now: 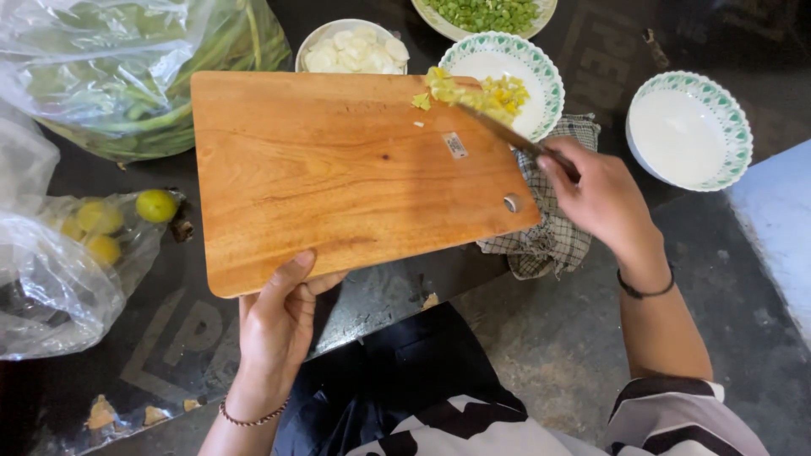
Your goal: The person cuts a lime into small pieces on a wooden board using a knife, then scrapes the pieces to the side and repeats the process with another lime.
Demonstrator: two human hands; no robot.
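Your left hand (283,317) grips the near edge of a wooden cutting board (338,169), thumb on top, fingers curled underneath, holding it tilted over the bowls. Your right hand (596,194) is closed around the handle of a knife (507,135), whose blade lies across the board's far right corner. The blade touches a pile of chopped yellow-green pieces (477,93) at the rim of a green-patterned bowl (528,63). A matching empty bowl (688,127) sits to the right. Behind the board, one bowl holds white slices (355,51), another chopped greens (486,13). A checked cloth (549,241) lies under the board's right edge.
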